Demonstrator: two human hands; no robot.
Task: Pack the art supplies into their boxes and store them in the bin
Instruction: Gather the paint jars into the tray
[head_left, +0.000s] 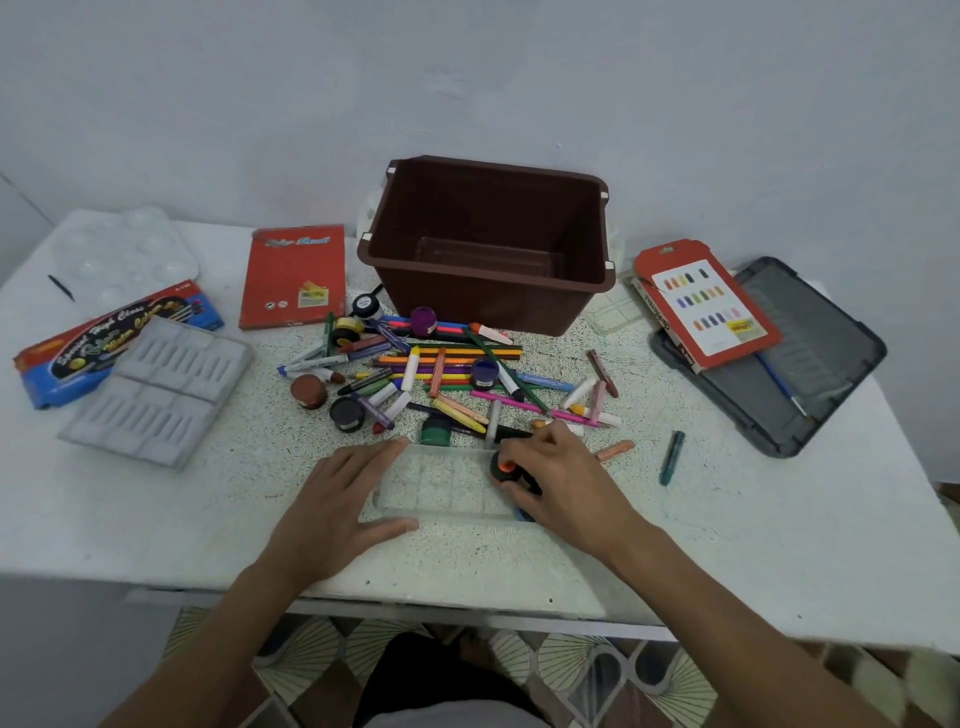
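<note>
— Where are the hands?

— Both are at the near edge of the table (156, 519), on a clear tray (441, 488). The left hand (337, 499) lies against the tray's left end with its fingers straight, so its grip is released. The right hand (561, 483) is at the tray's right end, its grip closed round an orange-lidded pot (503, 467).

— Is the pot seated in a compartment?

— I cannot tell. The fingers cover most of its dark body, and the tray is so transparent that its dividers barely show against the speckled top. Something blue peeks out under the right palm, too little of it to name.

— And the rest of the supplies?

— They are in a loose pile (447, 369) just beyond the tray: crayons, pencils, markers and small paint pots, overlapping so much that counting them is hopeless. A green crayon (671, 457) lies apart to the right.

— The bin?

— The brown bin (488, 244) stands behind the pile. There is a faint clear rectangle on its floor that I cannot make out.

— Boxes?

— A red pencil box (293, 275) is left of the bin. Farther left, a blue watercolour box (104, 338) is partly under a grey insert (161, 389). On the right, a red crayon box (706, 301) rests on an open grey case (810, 364). The print on all of them is blurred.
</note>
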